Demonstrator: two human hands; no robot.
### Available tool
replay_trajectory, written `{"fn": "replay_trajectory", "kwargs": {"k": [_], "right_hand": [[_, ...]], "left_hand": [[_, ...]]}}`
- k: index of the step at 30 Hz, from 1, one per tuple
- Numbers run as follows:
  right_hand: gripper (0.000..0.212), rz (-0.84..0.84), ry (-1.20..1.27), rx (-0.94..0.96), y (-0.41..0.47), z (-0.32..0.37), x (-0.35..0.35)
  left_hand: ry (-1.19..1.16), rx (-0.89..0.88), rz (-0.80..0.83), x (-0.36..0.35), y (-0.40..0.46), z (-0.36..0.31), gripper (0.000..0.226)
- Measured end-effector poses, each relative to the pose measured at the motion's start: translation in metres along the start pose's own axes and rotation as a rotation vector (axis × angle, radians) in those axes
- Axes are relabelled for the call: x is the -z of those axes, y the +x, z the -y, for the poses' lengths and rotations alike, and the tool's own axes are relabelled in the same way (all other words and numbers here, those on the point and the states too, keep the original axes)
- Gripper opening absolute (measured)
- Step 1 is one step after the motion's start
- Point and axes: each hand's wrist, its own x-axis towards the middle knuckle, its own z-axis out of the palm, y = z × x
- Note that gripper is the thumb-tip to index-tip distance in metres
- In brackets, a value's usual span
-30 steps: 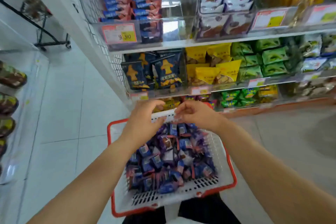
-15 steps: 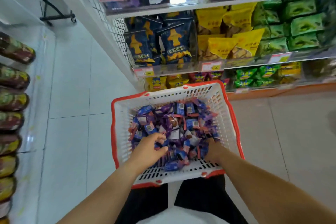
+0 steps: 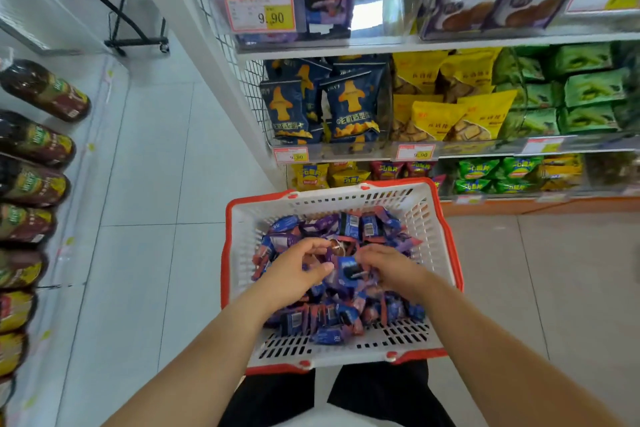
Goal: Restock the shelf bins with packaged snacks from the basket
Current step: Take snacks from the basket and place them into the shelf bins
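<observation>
A white basket with a red rim (image 3: pixel 329 202) stands in front of me, holding a pile of several small blue and purple snack packs (image 3: pixel 360 226). Both my hands are down in the pile near its middle, close together. My left hand (image 3: pixel 294 276) has its fingers curled over the packs, with a purple one between thumb and forefinger. My right hand (image 3: pixel 389 269) curls round a blue pack (image 3: pixel 349 272) that lies between the two hands. Above, a clear shelf bin (image 3: pixel 377 7) holds matching blue and pink packs (image 3: pixel 323 5) behind a 9.90 price tag (image 3: pixel 259 10).
The shelf unit fills the upper right with dark blue bags (image 3: pixel 351 104), yellow bags (image 3: pixel 446 114) and green bags (image 3: pixel 588 97). Dark bottles (image 3: pixel 34 139) line the left edge. A black wheeled rack (image 3: pixel 135 28) stands at the back left on the white tiled floor (image 3: pixel 145 184).
My hands came down from the basket's far rim into the pile. In the last half second they moved from the near side to the middle and closed in on each other.
</observation>
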Motion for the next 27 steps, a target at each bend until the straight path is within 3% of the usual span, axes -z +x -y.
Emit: {"fn": "replay_trajectory", "kwargs": {"k": [2, 5, 8, 14, 21, 24, 27], "right_hand": [[0.02, 0.012, 0.063, 0.124, -0.01, 0.028, -0.006], [0.037, 0.03, 0.033, 0.298, -0.03, 0.07, -0.017], [0.046, -0.029, -0.133, 0.457, -0.063, 0.116, -0.018], [0.017, -0.262, -0.422, 0.74, -0.109, 0.196, -0.014], [0.015, -0.602, -0.427, 1.035, -0.133, 0.297, 0.003], [0.018, -0.727, -0.482, 1.068, -0.134, 0.333, 0.006], [0.021, -0.701, -0.656, 0.915, -0.125, 0.351, 0.005]], "left_hand": [[-0.024, -0.051, -0.014, 0.012, -0.004, -0.015, 0.036], [-0.12, -0.123, -0.159, 0.033, -0.01, -0.044, 0.03], [-0.135, -0.229, -0.286, 0.059, -0.016, -0.073, 0.028], [-0.063, -0.48, -0.376, 0.107, -0.025, -0.133, 0.029], [0.096, -0.679, -0.682, 0.167, -0.013, -0.198, 0.049], [0.067, -0.675, -0.668, 0.183, -0.005, -0.214, 0.056], [0.118, -0.636, -0.617, 0.189, 0.005, -0.223, 0.063]]}}
